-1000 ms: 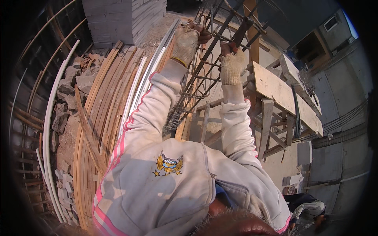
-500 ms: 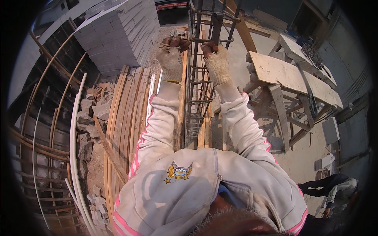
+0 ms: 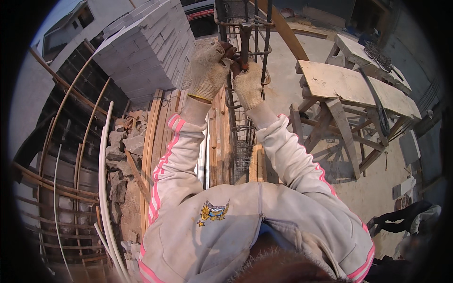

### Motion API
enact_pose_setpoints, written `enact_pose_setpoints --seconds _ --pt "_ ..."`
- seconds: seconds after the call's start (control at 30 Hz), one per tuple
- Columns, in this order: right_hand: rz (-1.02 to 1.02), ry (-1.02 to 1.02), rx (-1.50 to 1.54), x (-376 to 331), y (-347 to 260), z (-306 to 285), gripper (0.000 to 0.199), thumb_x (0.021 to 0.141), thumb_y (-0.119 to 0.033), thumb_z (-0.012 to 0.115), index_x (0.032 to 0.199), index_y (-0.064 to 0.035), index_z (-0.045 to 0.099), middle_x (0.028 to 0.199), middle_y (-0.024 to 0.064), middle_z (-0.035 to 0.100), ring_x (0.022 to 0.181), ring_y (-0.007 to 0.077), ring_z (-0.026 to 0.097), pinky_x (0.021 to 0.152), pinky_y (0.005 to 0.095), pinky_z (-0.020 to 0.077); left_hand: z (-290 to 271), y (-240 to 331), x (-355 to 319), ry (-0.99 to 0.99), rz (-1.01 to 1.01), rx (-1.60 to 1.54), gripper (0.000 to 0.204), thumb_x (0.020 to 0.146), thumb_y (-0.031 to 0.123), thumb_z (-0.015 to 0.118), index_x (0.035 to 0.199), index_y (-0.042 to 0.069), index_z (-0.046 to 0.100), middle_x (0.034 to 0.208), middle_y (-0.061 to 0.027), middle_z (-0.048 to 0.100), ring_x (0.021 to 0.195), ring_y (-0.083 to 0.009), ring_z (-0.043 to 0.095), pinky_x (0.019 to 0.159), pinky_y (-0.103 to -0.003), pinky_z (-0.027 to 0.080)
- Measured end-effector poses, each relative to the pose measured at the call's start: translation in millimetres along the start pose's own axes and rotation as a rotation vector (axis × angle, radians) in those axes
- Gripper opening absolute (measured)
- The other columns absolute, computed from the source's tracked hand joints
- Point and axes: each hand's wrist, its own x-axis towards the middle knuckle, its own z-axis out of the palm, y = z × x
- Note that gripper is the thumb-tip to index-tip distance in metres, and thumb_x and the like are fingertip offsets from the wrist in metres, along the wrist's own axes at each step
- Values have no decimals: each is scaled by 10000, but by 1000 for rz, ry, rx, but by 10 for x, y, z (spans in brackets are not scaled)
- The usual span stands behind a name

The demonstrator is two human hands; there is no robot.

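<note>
The fingers of the left hand (image 3: 207, 70), in a knitted work glove, were curled shut around an upright steel bar of the rebar cage (image 3: 245, 56), near a red-handled tool (image 3: 244, 45) that stood between the two gloves. The right hand (image 3: 249, 85), gloved the same way, was closed in a fist just below and beside it, gripping the lower end of that tool against the cage; which fingers pressed the handle could not be told. The two gloves nearly touched. The cage rose straight up between the forearms, its rusty rings stacked one above the other, and ran down past the sleeves of a pale sweatshirt (image 3: 236, 221) with pink stripes. Left of the cage lay long wooden planks (image 3: 158, 141) beside rubble (image 3: 123, 151) and bent white pipes (image 3: 103, 155). Behind them stood a stack of grey blocks (image 3: 146, 47). To the right, well apart, stood a rough wooden trestle table (image 3: 349, 87) on bare concrete.
</note>
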Motion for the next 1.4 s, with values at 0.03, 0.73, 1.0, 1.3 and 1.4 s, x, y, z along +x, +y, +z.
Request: enact_pose_setpoints --seconds 0.03,0.73,1.0,1.3,1.4 --pt "41 -14 16 -30 -112 -13 273 947 -216 681 1077 24 697 899 172 685 808 288 669 714 410 506 -50 12 56 -56 89 63 229 846 78 667 1062 66 743 968 -171 748 865 -296 742 765 -365 572" --pt "128 71 366 -18 116 133 219 922 -185 746 1022 -18 644 805 27 621 621 98 585 479 265 470 210 -489 474 -291 -89 -264 395 743 215 828 1079 48 704 1028 -176 688 998 -264 684 846 -387 545" --pt "114 49 312 -7 106 90 211 933 -192 735 1023 -14 667 825 34 644 640 92 580 508 249 463 128 -696 561 -374 232 -73 306 805 212 757 1076 70 764 1077 -145 701 1018 -339 664 857 -439 550" --pt "87 21 278 -30 15 49 152 933 -158 731 967 -26 662 828 25 634 687 103 595 530 269 502 -268 -531 319 -424 264 370 266 860 187 670 1103 93 724 964 -160 705 902 -347 683 792 -456 557" --pt "80 -3 207 -89 -129 -12 178 935 -161 727 1005 -7 670 849 36 647 724 118 601 606 289 501 -268 -310 259 -512 107 465 245 856 143 639 1084 79 703 1030 -172 693 994 -371 671 844 -474 546"
